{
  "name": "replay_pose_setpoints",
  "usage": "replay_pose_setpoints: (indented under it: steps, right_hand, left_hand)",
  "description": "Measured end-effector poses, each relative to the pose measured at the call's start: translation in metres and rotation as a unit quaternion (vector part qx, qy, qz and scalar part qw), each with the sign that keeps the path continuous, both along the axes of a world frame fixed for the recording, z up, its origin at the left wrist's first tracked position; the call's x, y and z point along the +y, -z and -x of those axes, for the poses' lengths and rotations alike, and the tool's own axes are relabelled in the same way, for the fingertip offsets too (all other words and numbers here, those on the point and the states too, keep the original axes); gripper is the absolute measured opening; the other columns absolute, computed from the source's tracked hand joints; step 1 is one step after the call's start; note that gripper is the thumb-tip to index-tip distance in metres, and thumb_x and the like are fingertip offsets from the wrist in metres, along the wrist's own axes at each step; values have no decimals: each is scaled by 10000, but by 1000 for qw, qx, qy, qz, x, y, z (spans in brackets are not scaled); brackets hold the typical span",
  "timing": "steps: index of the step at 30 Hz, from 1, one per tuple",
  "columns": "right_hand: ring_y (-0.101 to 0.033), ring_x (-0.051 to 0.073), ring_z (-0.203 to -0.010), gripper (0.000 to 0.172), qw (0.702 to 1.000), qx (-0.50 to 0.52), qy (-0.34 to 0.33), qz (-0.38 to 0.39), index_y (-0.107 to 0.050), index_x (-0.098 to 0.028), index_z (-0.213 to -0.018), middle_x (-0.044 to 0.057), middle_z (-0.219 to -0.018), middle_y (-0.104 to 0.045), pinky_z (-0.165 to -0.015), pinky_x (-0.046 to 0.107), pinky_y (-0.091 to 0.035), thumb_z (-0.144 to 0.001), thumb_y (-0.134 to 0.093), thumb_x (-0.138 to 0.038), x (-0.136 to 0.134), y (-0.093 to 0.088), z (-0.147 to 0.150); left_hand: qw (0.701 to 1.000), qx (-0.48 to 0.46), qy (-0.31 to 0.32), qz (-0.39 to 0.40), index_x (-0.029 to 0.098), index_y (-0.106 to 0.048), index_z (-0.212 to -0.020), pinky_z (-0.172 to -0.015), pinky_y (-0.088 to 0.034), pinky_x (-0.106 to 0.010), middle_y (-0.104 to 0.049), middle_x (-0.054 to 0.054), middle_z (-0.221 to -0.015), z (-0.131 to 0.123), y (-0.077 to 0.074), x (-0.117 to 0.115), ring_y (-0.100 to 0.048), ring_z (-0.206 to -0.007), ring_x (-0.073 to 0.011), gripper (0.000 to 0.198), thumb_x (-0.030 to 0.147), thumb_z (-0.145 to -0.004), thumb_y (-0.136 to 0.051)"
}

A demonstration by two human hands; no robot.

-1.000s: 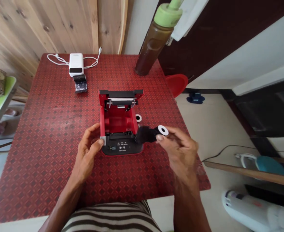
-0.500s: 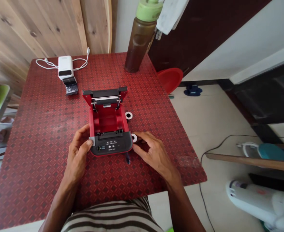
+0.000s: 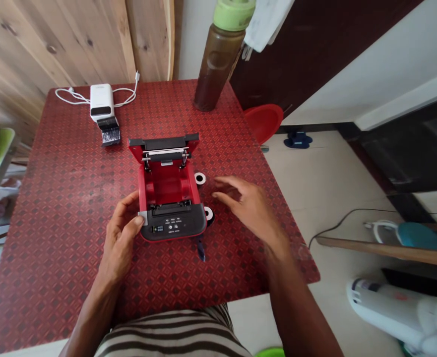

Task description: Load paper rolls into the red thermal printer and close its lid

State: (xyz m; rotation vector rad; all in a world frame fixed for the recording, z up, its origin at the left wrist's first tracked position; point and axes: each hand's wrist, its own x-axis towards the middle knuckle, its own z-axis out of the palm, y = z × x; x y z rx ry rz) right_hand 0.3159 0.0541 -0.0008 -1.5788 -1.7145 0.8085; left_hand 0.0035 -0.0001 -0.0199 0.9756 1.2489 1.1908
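Note:
A red and black label printer stands on the table with its lid raised, and the red compartment inside holds nothing. My left hand grips the printer's front left corner, thumb on a grey patch and fingers along the side. Just right of the printer, my right hand hovers with thumb and fingers apart and nothing between them. Two small rolls sit along the printer's right side: a far roll and a near roll, each showing a white ring. A dark strip sticks out below the printer's front right.
A white handheld device with a black strip and a white cable lies at the back left. A tall brown bottle with a green lid stands at the back right. The red patterned table ends at the right above the floor.
My right hand has let go of the near roll and moved right and away from the printer, opening its fingers. My left hand keeps its place on the printer.

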Motion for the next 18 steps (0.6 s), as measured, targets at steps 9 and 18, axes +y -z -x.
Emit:
replay_pose_setpoints:
  steps: [9,18]
  right_hand:
    - [-686,272,-906,143,999,-6,-32,-26,-632,-263,-854,41,-909,-716,-869,437,-553,-906,-758,-307,43,27,31]
    - [-736,261,-1056,253,980,195,-21,13,-785,-313,-1192,31,-1138,-781,-938,411,-587,-949,-835,-360,-5,-39,-2]
  left_hand:
    - [1000,-6,12,-1,304,-699,-1571,-1197,-574,-520,-751,-104,-1555,2,1,-1,-741,-1377,-344,540,457,-1055,-738]
    - [1000,-10,13,14,302,-689,-1553,-1134,-600,-507,-766,-96,-1520,-1,-4,0,-771,-1299,-330,532,458,-1048,-752]
